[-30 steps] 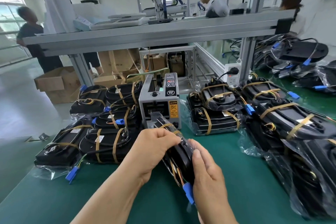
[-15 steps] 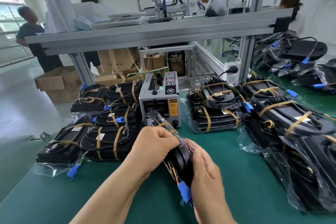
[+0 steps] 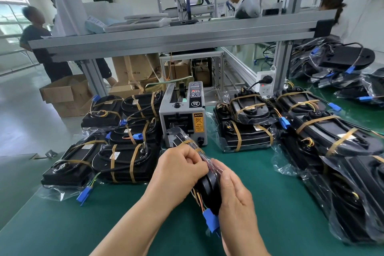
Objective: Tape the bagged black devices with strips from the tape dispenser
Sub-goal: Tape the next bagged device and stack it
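Note:
A bagged black device (image 3: pixel 207 190) stands on edge between my hands above the green table, its blue connector (image 3: pixel 211 220) hanging at the near end. One tan tape strip wraps its far end. My left hand (image 3: pixel 178 172) grips the left side, fingers curled over the bag's top. My right hand (image 3: pixel 234 197) presses flat against the right side, fingers straight. The grey tape dispenser (image 3: pixel 182 114) stands just behind the device.
Taped bagged devices are stacked left (image 3: pixel 124 162) and right (image 3: pixel 247 131) of the dispenser, with more along the right edge (image 3: pixel 332 137). An aluminium frame shelf (image 3: pixel 166 37) spans overhead. A power socket (image 3: pixel 266 83) sits on the post. Several people stand beyond.
The device has shifted slightly lower and nearer to me. My left fingers have curled further over the bag's top edge.

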`<state>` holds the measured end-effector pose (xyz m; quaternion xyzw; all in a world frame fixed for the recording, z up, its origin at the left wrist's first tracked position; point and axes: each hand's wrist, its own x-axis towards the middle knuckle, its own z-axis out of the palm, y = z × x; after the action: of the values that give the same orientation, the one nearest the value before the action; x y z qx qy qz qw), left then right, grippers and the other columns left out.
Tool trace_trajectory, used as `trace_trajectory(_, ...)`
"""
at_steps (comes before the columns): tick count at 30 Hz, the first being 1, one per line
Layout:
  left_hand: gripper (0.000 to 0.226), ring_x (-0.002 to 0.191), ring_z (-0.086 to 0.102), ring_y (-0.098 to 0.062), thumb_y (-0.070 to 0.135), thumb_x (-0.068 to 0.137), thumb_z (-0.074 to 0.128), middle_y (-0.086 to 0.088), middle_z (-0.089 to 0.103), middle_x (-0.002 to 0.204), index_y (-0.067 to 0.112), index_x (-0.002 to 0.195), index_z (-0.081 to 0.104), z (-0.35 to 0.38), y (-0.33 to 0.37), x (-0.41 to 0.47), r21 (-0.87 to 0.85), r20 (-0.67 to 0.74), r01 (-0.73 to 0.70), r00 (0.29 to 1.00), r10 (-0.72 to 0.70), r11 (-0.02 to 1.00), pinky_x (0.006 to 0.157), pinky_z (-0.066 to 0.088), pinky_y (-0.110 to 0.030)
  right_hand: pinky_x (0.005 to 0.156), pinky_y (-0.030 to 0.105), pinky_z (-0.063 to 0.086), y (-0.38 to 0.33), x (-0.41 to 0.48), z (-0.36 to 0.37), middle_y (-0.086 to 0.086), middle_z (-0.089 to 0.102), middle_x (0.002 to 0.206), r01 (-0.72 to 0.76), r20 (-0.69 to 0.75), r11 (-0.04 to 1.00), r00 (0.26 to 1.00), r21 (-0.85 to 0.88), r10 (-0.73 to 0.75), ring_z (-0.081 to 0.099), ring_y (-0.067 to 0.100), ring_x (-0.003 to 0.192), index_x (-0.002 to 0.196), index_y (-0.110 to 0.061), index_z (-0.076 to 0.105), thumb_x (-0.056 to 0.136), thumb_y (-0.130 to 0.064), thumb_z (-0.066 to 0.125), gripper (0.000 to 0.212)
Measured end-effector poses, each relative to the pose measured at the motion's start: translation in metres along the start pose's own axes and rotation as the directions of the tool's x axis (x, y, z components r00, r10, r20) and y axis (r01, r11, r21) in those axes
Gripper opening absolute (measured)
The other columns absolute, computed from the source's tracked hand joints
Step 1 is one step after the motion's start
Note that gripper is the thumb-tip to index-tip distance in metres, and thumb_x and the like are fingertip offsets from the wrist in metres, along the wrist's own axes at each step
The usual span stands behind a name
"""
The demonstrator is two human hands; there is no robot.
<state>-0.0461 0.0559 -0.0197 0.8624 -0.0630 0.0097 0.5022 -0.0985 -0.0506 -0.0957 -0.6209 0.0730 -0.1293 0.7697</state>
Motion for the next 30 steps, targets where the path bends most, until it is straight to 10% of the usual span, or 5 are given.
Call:
trace_trajectory(8, 0.018, 0.05, 0.045, -0.006, 0.029, 0.084, 0.072, 0.01, 0.047, 0.051, 0.03, 0.075, 0.057, 0.009, -0.011, 0.003, -0.032, -0.102, -0.086, 0.991, 0.082, 0.996, 0.065, 0.055, -0.042, 0.103, 0.047, 0.048, 0.0, -0.001, 0.001, -0.009, 0.073, 0.117, 0.002, 0.004, 1.0, 1.0, -0.022, -0.001, 0.067, 0.012, 0.114, 0.123, -0.047, 0.064, 0.089, -0.062, 0.039, 0.045)
trace_trajectory(18, 0.04, 0.055, 0.041, -0.005, 0.039, 0.063, 0.086, 0.017, 0.046, 0.059, 0.026, 0.087, 0.058, -0.012, -0.021, 0.008, -0.062, 0.111, -0.124, 0.985, 0.131, 0.99, 0.059, 0.042, -0.029, 0.085, 0.025, 0.056, -0.027, -0.002, -0.008, -0.009, 0.077, 0.106, -0.081, 0.033, 0.996, 0.996, 0.026, 0.08, 0.072, 0.006, 0.1, 0.112, -0.028, 0.075, 0.1, -0.02, 0.054, 0.025)
trace_trajectory(23, 0.043, 0.054, 0.04, -0.002, 0.038, 0.06, 0.091, 0.018, 0.045, 0.059, 0.026, 0.081, 0.056, -0.011, -0.024, 0.011, -0.046, 0.121, -0.127, 0.984, 0.132, 0.991, 0.059, 0.042, -0.026, 0.078, 0.013, 0.055, -0.068, 0.046, -0.011, -0.014, 0.076, 0.101, 0.004, 0.071, 0.975, 0.997, -0.223, 0.012, 0.069, -0.005, 0.091, 0.104, -0.028, 0.075, 0.091, -0.021, 0.068, 0.017)
trace_trajectory(30, 0.048, 0.057, 0.041, -0.002, 0.058, 0.042, 0.08, 0.023, 0.047, 0.058, 0.036, 0.075, 0.054, -0.011, -0.025, 0.019, -0.039, 0.174, -0.115, 0.977, 0.12, 0.993, 0.06, 0.043, -0.027, 0.104, 0.039, 0.049, -0.076, 0.104, 0.036, 0.006, 0.065, 0.128, -0.022, 0.194, 0.802, 0.966, -0.597, 0.171, 0.062, 0.02, 0.117, 0.133, -0.007, 0.057, 0.082, -0.038, 0.077, 0.062)
